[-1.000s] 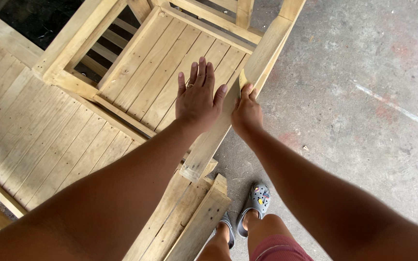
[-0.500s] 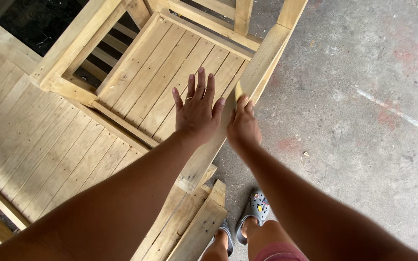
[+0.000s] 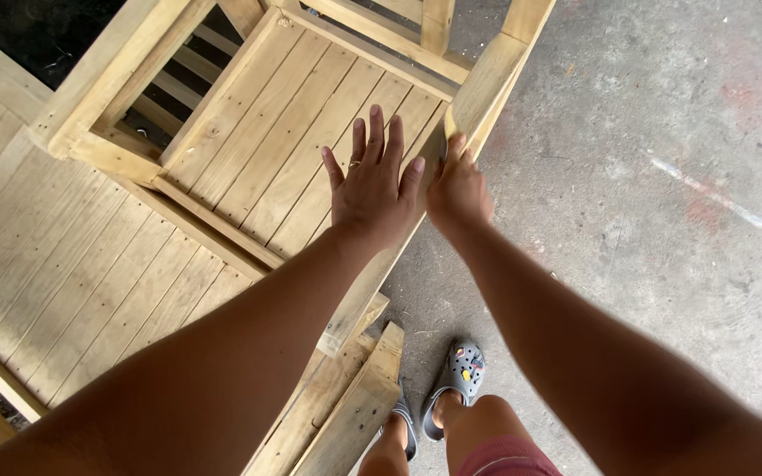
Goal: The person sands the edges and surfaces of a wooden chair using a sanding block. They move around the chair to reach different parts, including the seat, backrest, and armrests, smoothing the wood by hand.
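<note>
Left hand [image 3: 372, 189] flat, fingers spread apart, palm down on pale slatted wooden panel [image 3: 284, 150] set in a light wood frame; thin ring on one finger. Right hand [image 3: 459, 192] just beside it, grip curled together around pale wooden side rail [image 3: 485, 84] at the panel's right edge, thumb side toward the left hand. Panel and rail tilted, upper ends toward top of view, lower end of rail near the feet. Larger pale plank deck [image 3: 55, 273] to the left, below the panel. Loose pale wooden boards [image 3: 346, 405] stacked at bottom centre. Grey concrete floor [image 3: 663, 220] on the right. Grey clog shoes [image 3: 459, 375] on the floor beside the boards.
</note>
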